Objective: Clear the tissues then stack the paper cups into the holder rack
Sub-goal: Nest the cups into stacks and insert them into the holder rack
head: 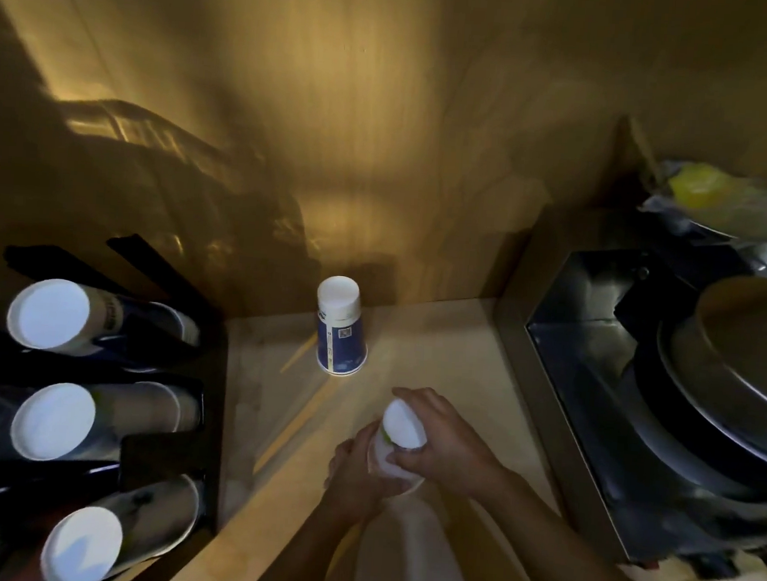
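Note:
Both hands hold an upside-down white paper cup over the wooden counter. My right hand wraps its top and right side, while my left hand grips its lower left. A blue-and-white paper cup stands upside down on the counter near the back wall, apart from my hands. At the left stands the black holder rack with three slots, each holding stacked cups with white bases facing me. No tissues are visible.
The wooden counter runs between the rack and a steel-framed recess at the right, which holds a large round metal pot. A plate with yellow wrapping sits behind it. A wood-panel wall closes the back.

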Demonstrator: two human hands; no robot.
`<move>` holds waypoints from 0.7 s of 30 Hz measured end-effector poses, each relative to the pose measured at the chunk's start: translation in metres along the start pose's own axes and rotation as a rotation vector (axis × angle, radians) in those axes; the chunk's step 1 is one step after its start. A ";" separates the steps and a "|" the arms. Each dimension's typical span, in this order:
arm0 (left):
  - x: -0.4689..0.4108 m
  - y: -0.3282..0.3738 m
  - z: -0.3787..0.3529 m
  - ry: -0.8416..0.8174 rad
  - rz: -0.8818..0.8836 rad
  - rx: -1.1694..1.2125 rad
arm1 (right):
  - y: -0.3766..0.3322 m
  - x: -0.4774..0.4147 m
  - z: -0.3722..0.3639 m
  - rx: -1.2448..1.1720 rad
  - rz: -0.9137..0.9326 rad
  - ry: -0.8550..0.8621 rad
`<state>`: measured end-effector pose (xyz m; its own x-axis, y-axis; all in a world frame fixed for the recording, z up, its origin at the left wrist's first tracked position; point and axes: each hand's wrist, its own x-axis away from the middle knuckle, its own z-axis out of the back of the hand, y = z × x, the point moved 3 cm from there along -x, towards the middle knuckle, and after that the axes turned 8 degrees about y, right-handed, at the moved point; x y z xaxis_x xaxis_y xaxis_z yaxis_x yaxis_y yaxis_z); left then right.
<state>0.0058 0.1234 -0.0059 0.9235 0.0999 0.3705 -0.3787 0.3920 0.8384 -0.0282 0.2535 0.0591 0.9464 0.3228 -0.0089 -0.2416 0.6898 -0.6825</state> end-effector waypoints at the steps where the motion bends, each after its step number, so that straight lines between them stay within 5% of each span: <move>1: 0.001 -0.001 0.001 -0.015 -0.010 0.030 | -0.002 0.000 0.000 0.000 0.012 0.011; 5: 0.004 -0.007 0.008 -0.085 0.009 0.263 | -0.012 -0.006 0.005 -0.076 0.013 0.095; 11: 0.011 0.002 0.046 0.130 0.216 0.419 | -0.052 -0.029 0.018 -0.218 0.111 0.162; 21: 0.075 0.039 0.150 0.409 0.060 0.529 | -0.158 -0.043 0.034 -0.409 0.418 0.251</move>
<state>0.0512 0.0092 0.1149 0.8091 0.4870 0.3289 -0.3134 -0.1159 0.9425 -0.0381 0.1529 0.1920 0.8236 0.3150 -0.4717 -0.5467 0.2190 -0.8082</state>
